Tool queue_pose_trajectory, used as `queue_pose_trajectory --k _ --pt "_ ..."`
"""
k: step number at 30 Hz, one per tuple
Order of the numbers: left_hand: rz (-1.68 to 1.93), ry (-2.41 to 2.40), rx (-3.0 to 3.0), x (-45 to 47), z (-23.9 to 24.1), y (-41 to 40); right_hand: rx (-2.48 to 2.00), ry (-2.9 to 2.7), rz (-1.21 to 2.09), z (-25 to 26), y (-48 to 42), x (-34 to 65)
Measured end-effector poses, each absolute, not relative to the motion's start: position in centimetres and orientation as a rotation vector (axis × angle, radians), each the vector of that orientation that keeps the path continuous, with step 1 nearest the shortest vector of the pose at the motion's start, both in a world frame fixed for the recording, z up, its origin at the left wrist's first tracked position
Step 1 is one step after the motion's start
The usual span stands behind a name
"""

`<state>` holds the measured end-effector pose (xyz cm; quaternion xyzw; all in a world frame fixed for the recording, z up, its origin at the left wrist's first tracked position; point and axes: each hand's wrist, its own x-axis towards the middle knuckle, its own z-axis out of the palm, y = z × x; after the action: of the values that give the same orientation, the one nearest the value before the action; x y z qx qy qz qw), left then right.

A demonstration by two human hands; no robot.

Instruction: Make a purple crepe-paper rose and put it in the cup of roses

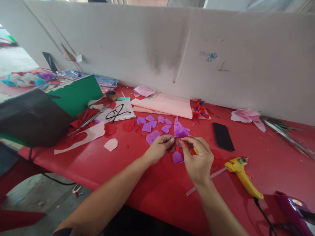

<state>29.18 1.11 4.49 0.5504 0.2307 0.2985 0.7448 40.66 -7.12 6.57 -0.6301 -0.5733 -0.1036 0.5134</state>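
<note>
My left hand (159, 149) and my right hand (199, 157) meet above the red table, fingertips pinched almost against each other. Between them is something small and mostly hidden by the fingers; bits of red show there. A yellow piece (195, 150) peeks out beneath my right fingers. Just beyond the fingertips stands a ruffled purple paper piece (181, 129); whether it is attached to what I pinch, I cannot tell. Cut purple petals (153, 136) lie scattered left of it, and another purple petal (178, 157) sits under my hands.
To the right are a black phone (223, 136), a yellow glue gun (242, 177) with its glue stick, and a purple device (295, 213). Black glasses (117, 113), scissors (92, 118), pink paper (162, 105) and a green board (78, 95) lie left and behind. A white partition (123, 49) bounds the back.
</note>
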Motion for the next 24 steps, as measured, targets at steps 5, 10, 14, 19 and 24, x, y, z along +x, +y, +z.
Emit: queue_pose_trajectory --k 5,10,14,19,24 --pt "0.684 0.574 1.332 29.2 4.5 1.1 -1.539 -1.41 -0.305 6.5 -7.1 40.6" --pt "0.714 0.635 1.483 29.2 4.6 1.2 -1.596 -1.46 -0.357 6.2 -6.9 40.7" --pt "0.742 0.665 1.579 29.2 4.5 1.4 -1.638 -1.471 -0.397 5.9 -6.8 40.8" --pt "0.731 0.673 1.628 29.0 4.7 1.3 -1.642 -1.467 -0.446 5.6 -6.6 40.7" --pt "0.721 0.676 1.641 28.9 4.9 1.2 -1.66 -1.469 -0.481 5.6 -6.4 40.7"
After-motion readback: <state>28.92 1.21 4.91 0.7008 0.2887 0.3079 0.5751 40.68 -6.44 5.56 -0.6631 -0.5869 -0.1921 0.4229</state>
